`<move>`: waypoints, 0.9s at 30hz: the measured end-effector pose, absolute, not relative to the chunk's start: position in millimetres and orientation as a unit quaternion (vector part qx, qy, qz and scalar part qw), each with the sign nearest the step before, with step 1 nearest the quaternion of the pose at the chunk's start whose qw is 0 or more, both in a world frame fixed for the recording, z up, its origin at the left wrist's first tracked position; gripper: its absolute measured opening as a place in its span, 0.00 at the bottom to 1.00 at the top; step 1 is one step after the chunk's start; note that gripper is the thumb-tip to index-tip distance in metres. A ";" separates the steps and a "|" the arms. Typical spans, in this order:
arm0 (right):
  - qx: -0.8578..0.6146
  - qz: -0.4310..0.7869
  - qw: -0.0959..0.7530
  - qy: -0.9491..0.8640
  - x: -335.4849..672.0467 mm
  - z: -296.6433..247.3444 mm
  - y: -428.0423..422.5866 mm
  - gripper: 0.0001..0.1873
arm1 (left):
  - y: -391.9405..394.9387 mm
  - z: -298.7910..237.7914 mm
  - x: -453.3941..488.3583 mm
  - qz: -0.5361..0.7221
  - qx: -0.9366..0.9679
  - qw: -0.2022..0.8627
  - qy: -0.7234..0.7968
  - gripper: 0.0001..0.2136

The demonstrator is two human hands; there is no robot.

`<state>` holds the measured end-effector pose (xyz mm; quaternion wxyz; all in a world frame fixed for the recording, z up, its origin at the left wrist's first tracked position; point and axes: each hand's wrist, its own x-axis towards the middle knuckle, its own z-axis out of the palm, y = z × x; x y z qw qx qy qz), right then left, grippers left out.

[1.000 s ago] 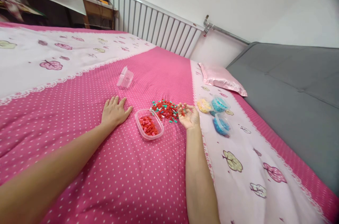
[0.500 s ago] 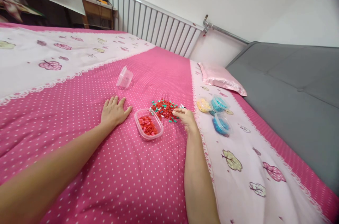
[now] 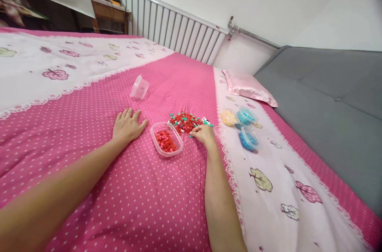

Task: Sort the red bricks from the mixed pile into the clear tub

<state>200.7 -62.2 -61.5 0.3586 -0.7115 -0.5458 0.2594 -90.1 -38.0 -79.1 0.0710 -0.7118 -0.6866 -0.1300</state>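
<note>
The right hand (image 3: 204, 134) has turned over: a second ago it lay palm up with loosely curled fingers at the pile's edge, and now it is palm down, closer to the open container (image 3: 177, 136). That puts its fingertips back among the pieces, at about four o'clock on the pile (image 3: 182, 121). White and green bits now show just past the knuckles. The left hand (image 3: 128, 125) has stayed flat on the bedspread (image 3: 167, 200), fingers spread, holding nothing.

The right hand's grip looks pinched, thumb against finger, but I cannot tell whether a piece sits between them.

The pile lies loose on the pink cloth: small pieces, mostly red, flecked with green and white, thicker in the middle and straggling at the edges. The open container stands at between seven and eight o'clock from it, clear-walled, partly filled with red pieces (image 3: 165, 142), some pinker than others. Toward ten o'clock, well apart, a second clear container (image 3: 139, 88) lies tipped on its side.
</note>
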 end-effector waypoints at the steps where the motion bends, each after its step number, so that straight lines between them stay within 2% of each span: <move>1: -0.708 0.265 0.367 -0.542 201.3 -61.2 -62.3 0.07 | -38.0 -79.2 -90.1 -0.131 -0.712 0.071 -0.686 0.33; 6: -0.657 0.345 0.448 -0.499 204.2 -56.8 -64.3 0.05 | -37.6 -79.6 -90.5 -0.134 -0.712 0.064 -0.686 0.33; 11: -0.582 0.457 0.528 -0.417 205.0 -46.1 -68.5 0.15 | -38.0 -78.6 -90.3 -0.135 -0.710 0.058 -0.688 0.33; 14: -0.540 0.506 0.560 -0.371 205.8 -41.6 -69.8 0.17 | -38.9 -77.5 -89.8 -0.130 -0.710 0.059 -0.690 0.33; 20: -0.494 0.568 0.588 -0.296 207.5 -42.9 -69.1 0.14 | -39.7 -75.9 -89.3 -0.128 -0.710 0.058 -0.690 0.33; 27: -0.438 0.616 0.627 -0.188 211.3 -39.7 -62.3 0.05 | -40.6 -74.6 -89.1 -0.127 -0.708 0.052 -0.692 0.33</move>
